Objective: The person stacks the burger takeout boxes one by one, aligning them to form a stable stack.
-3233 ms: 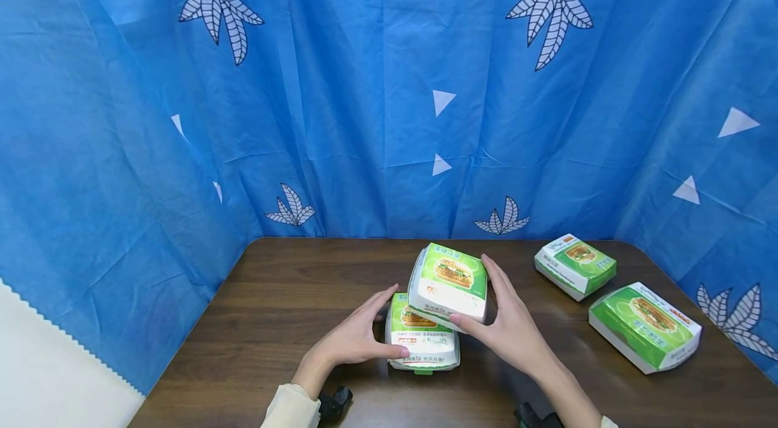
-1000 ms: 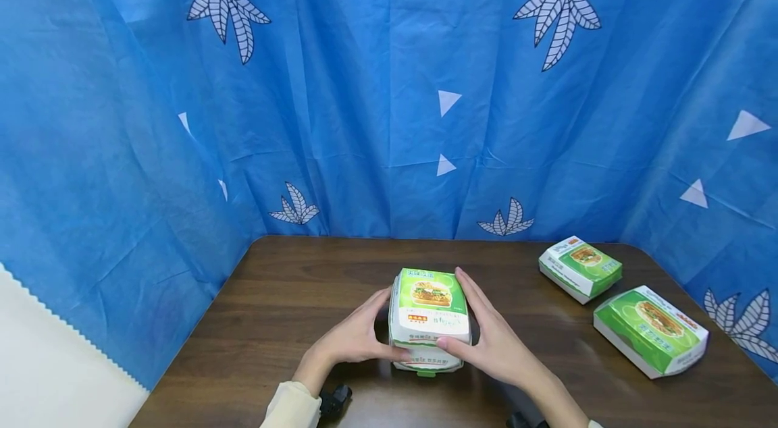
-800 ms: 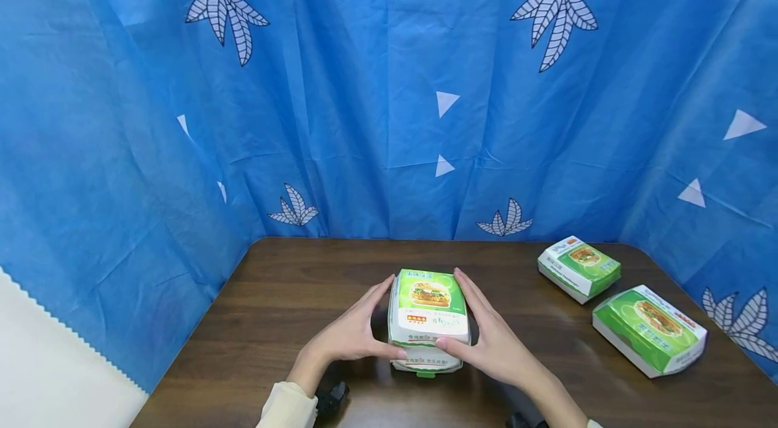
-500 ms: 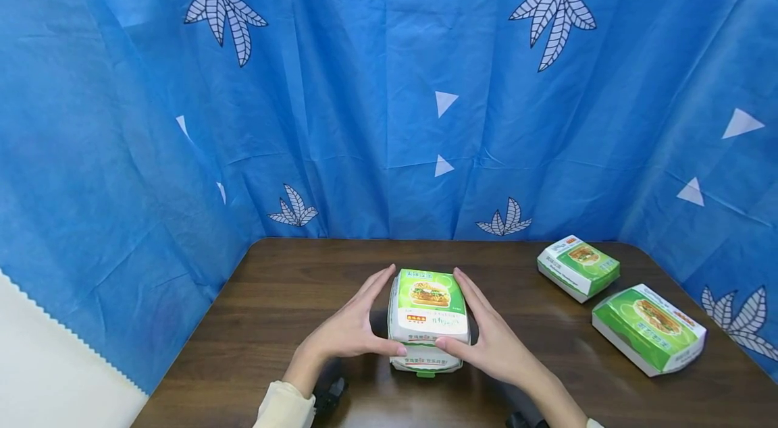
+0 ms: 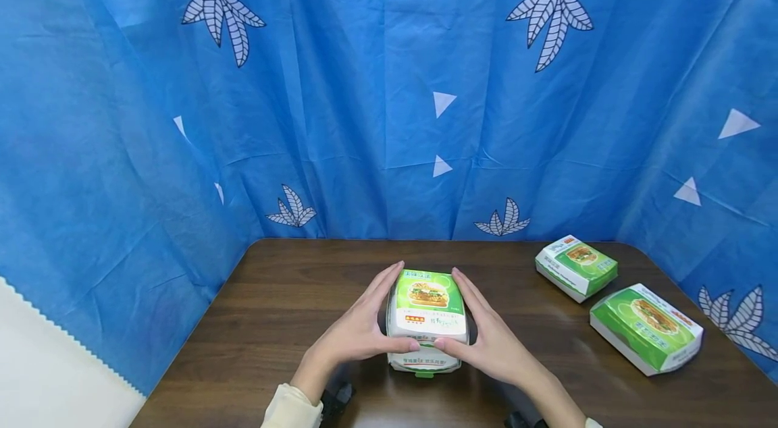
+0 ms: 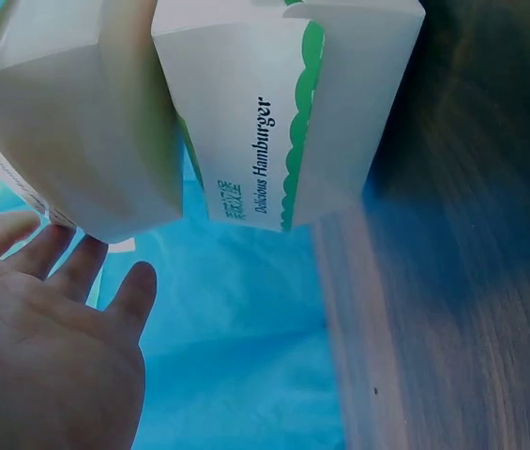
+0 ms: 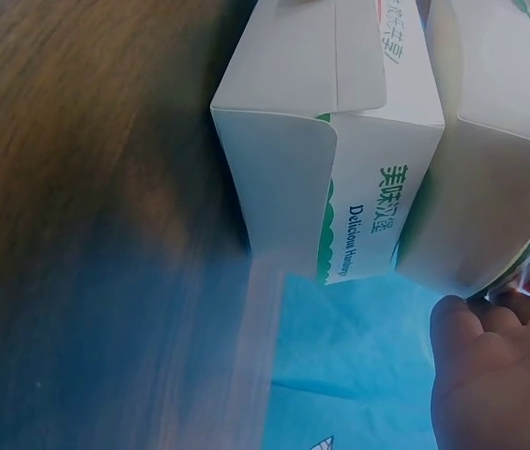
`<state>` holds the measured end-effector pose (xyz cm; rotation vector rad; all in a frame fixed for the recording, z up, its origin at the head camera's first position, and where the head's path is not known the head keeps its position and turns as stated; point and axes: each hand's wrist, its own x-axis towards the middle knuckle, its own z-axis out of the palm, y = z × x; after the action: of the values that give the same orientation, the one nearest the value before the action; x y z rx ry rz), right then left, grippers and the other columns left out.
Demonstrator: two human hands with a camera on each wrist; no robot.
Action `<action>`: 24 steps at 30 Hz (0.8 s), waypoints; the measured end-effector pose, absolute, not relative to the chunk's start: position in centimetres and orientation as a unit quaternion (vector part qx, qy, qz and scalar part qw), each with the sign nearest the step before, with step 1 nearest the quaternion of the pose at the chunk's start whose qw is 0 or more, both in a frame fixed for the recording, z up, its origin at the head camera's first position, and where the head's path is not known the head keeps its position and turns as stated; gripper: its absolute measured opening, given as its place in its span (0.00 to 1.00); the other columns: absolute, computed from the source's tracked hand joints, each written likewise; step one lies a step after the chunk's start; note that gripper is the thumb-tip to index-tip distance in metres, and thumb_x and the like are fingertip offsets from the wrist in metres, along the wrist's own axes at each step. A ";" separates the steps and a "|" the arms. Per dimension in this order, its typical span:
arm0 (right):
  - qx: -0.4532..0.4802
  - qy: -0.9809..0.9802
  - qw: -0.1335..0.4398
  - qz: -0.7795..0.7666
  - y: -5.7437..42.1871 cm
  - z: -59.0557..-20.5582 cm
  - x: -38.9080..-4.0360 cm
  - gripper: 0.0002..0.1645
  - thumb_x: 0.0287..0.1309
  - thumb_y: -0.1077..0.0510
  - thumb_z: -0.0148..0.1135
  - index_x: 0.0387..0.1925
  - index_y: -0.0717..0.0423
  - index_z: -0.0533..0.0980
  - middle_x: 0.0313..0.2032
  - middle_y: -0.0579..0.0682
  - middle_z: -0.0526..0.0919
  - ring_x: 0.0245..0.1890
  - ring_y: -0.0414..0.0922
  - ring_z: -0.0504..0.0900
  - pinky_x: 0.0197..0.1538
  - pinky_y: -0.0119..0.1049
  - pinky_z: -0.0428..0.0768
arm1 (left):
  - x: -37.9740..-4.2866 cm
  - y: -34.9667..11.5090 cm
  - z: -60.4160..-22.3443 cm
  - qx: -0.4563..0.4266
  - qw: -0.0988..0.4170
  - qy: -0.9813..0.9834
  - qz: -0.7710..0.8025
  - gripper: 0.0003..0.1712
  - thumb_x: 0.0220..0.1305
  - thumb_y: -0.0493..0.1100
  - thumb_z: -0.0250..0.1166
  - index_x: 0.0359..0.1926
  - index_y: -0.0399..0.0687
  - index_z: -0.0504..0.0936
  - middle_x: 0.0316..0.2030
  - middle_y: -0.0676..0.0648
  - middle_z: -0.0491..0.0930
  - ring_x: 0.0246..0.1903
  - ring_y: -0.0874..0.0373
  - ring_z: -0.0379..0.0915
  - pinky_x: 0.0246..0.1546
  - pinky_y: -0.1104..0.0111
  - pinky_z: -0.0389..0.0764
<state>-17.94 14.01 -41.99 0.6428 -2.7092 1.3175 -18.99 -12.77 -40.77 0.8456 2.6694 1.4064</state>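
Observation:
Two white-and-green hamburger boxes are stacked at the table's front middle. My left hand (image 5: 358,330) holds the upper hamburger box (image 5: 428,306) from the left, thumb across its front and fingertips by its back corner. From the right, my right hand (image 5: 495,337) grips the same box, thumb at the front and fingers along its side. Beneath it the lower hamburger box (image 5: 419,362) rests on the table, mostly covered, its green tab facing me. In the left wrist view, fingertips reach the underside edge of the upper box (image 6: 77,131); the right wrist view shows curled fingers against it too.
On the right of the brown wooden table (image 5: 292,279) lie a smaller hamburger box (image 5: 576,268) near the back and a larger one (image 5: 645,328) closer to me. A blue curtain (image 5: 340,111) hangs behind the table and along its sides.
The upper box came down from a tilted position at the right and sits squarely over the lower one. My left hand moved from the lower box up to the upper one.

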 end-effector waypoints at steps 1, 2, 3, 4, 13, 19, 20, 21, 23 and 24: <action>0.210 -0.878 0.030 0.428 14.0 -42.0 -18.0 0.67 0.53 0.33 0.75 0.83 0.37 0.45 0.82 0.49 0.48 0.79 0.59 0.56 0.69 0.71 0.63 | -19.0 -12.8 -40.8 0.269 0.002 0.852 0.449 0.68 0.49 0.63 0.81 0.81 0.75 0.46 0.80 0.63 0.47 0.77 0.58 0.50 0.72 0.43 0.62; 0.210 -0.877 0.029 0.430 14.0 -42.0 -18.0 0.67 0.53 0.33 0.75 0.83 0.37 0.45 0.82 0.49 0.48 0.79 0.59 0.56 0.69 0.72 0.62 | -19.0 -12.8 -40.9 0.269 0.001 0.852 0.449 0.68 0.49 0.63 0.81 0.81 0.75 0.46 0.80 0.62 0.47 0.76 0.58 0.50 0.72 0.43 0.62; 0.210 -0.877 0.028 0.431 14.0 -42.0 -18.0 0.67 0.53 0.33 0.75 0.83 0.37 0.44 0.82 0.49 0.48 0.79 0.59 0.55 0.69 0.72 0.62 | -19.0 -12.8 -40.9 0.268 0.001 0.852 0.449 0.68 0.49 0.64 0.81 0.81 0.75 0.46 0.80 0.62 0.47 0.76 0.58 0.51 0.72 0.43 0.62; 0.211 -0.876 0.027 0.432 14.0 -42.0 -18.0 0.67 0.53 0.33 0.75 0.83 0.37 0.44 0.82 0.49 0.48 0.79 0.59 0.55 0.69 0.72 0.62 | -19.0 -12.8 -40.9 0.268 0.001 0.852 0.449 0.68 0.49 0.63 0.81 0.81 0.74 0.46 0.80 0.62 0.47 0.76 0.58 0.51 0.72 0.43 0.62; 0.208 -0.869 0.005 0.449 14.1 -41.8 -18.1 0.68 0.54 0.36 0.76 0.83 0.36 0.42 0.83 0.48 0.45 0.81 0.59 0.49 0.70 0.74 0.57 | -19.1 -13.0 -40.9 0.272 -0.004 0.854 0.443 0.68 0.49 0.63 0.81 0.82 0.72 0.46 0.81 0.57 0.48 0.76 0.53 0.53 0.70 0.41 0.64; 0.233 -0.862 0.012 0.450 14.3 -41.8 -17.9 0.68 0.54 0.38 0.76 0.83 0.34 0.42 0.83 0.48 0.45 0.81 0.59 0.49 0.70 0.73 0.59 | -19.1 -13.0 -40.8 0.274 -0.003 0.854 0.442 0.68 0.48 0.63 0.81 0.82 0.70 0.46 0.80 0.58 0.48 0.76 0.55 0.53 0.71 0.43 0.64; 0.236 -0.860 0.014 0.452 14.4 -41.8 -17.9 0.67 0.54 0.39 0.77 0.83 0.33 0.42 0.83 0.48 0.45 0.81 0.59 0.49 0.70 0.73 0.59 | -19.1 -13.0 -40.8 0.274 -0.003 0.854 0.442 0.69 0.48 0.63 0.81 0.82 0.70 0.46 0.80 0.58 0.48 0.76 0.55 0.53 0.72 0.43 0.64; 0.238 -0.858 0.015 0.454 14.5 -41.8 -17.9 0.67 0.54 0.41 0.77 0.83 0.32 0.42 0.83 0.48 0.45 0.81 0.59 0.48 0.70 0.73 0.59 | -19.1 -13.0 -40.8 0.275 -0.004 0.854 0.442 0.69 0.48 0.62 0.82 0.82 0.70 0.46 0.80 0.58 0.48 0.76 0.55 0.53 0.71 0.43 0.64; 0.241 -0.856 0.020 0.456 14.7 -41.6 -17.8 0.66 0.55 0.42 0.76 0.82 0.30 0.41 0.83 0.47 0.45 0.81 0.59 0.48 0.70 0.73 0.59 | -19.1 -13.1 -40.8 0.277 -0.007 0.854 0.441 0.69 0.48 0.63 0.81 0.82 0.69 0.46 0.80 0.58 0.47 0.76 0.55 0.52 0.71 0.43 0.64; 0.243 -0.855 0.024 0.457 14.8 -41.5 -17.8 0.66 0.55 0.43 0.76 0.82 0.29 0.42 0.83 0.47 0.45 0.81 0.60 0.48 0.69 0.74 0.59 | -19.1 -13.1 -40.8 0.278 -0.008 0.854 0.441 0.69 0.48 0.63 0.81 0.82 0.69 0.46 0.81 0.58 0.47 0.76 0.55 0.52 0.71 0.42 0.64</action>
<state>-17.84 14.77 -41.53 0.7515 -2.6472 1.4156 -19.13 -13.07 -40.83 0.8763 2.6949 1.3921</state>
